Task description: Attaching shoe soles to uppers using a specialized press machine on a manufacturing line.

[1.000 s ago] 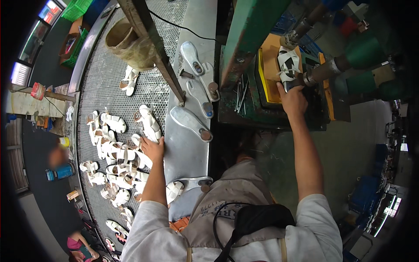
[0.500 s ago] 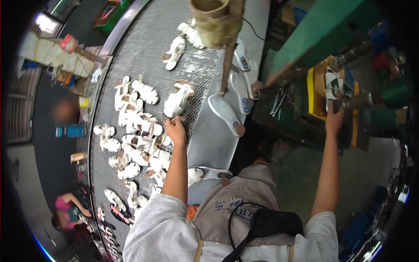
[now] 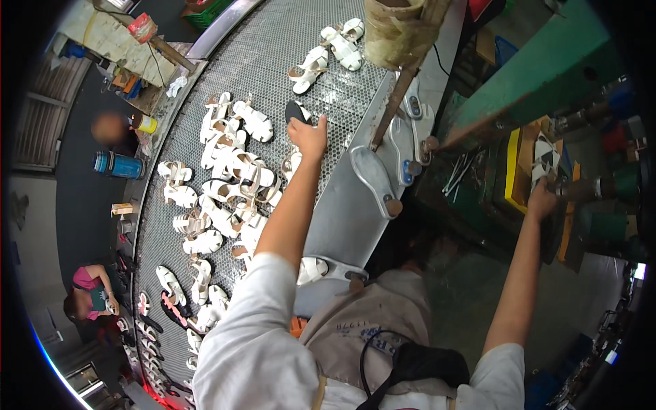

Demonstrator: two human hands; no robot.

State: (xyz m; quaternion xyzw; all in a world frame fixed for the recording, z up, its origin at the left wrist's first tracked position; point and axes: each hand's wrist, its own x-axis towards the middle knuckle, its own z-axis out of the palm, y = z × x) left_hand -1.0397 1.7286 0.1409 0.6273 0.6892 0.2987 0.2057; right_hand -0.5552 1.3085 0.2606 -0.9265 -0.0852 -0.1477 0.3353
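Observation:
On the mesh-topped conveyor, my left hand [image 3: 309, 139] grips a white sandal [image 3: 298, 111] that is tipped so its dark sole shows. Much of that sandal is hidden behind the fingers. Far to the right, my right hand [image 3: 542, 199] reaches into a green machine and holds the near end of another white sandal [image 3: 545, 156]. That one sits between a yellow-edged block [image 3: 512, 164] and a metal rod [image 3: 577, 190]. Many white strappy sandals [image 3: 236, 164] lie in a loose heap left of my left arm.
Flat metal sole-shaped plates [image 3: 372, 172] with round knobs lie along the conveyor's metal edge [image 3: 342, 225]. A worn bucket-like container [image 3: 393, 34] on a post stands at the far end. The green machine beam [image 3: 526, 75] slants overhead at right. Two other people are across the conveyor.
My left hand has moved farther away along the conveyor, and the sandal at it has turned to show its dark sole. My right hand stays at the machine. The whole view has shifted.

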